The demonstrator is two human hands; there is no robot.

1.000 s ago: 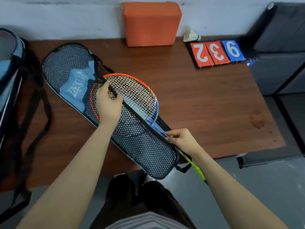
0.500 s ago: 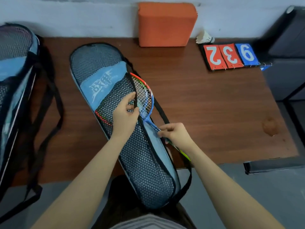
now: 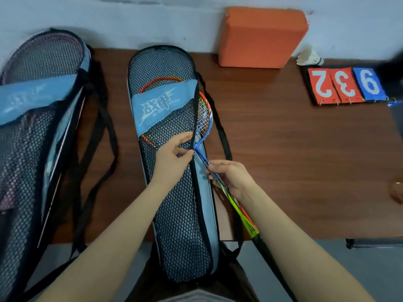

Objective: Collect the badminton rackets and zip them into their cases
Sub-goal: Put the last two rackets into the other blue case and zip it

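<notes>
While half-cased, racket [image 3: 204, 118] head points away | shaft toward person.

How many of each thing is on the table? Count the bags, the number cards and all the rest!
Racket cases: 2 (middle case, left case)
Number cards: 3 (two red, one blue)
Orange block: 1
Shuttlecock: 1
Racket being slid in: 1
Total: 8

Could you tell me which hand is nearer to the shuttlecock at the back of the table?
The right hand, gripping the racket shaft, is nearer the shuttlecock; the left hand pinches the case edge farther left.
</notes>
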